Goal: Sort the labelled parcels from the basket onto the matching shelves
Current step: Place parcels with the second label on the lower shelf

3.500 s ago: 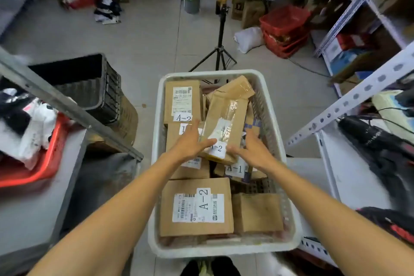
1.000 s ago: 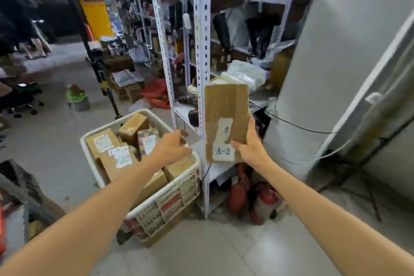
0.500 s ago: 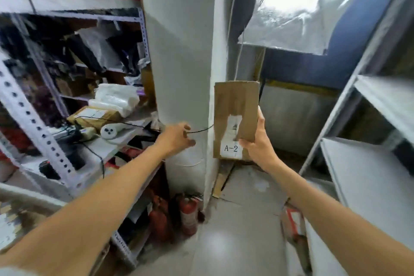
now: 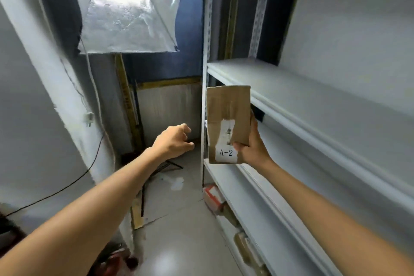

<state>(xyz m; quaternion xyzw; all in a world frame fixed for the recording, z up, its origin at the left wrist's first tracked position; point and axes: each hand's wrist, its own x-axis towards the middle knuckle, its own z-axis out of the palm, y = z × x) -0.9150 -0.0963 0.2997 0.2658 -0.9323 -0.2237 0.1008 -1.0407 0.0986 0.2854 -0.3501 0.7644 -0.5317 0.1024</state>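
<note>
One head cam only, worn high, looked forward and slightly down past both forearms (image 4: 112, 197). It faced the front corner post (image 4: 206, 29) of the white shelf rack (image 4: 313, 101) close up; rack boards filled the right half, wall (image 4: 33, 119) and floor (image 4: 179, 242) the left.

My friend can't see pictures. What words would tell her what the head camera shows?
The right hand holds up a brown cardboard parcel labelled A-2, right beside white metal shelves. The left hand hangs out in front, fingers loosely curled, holding nothing.
</note>
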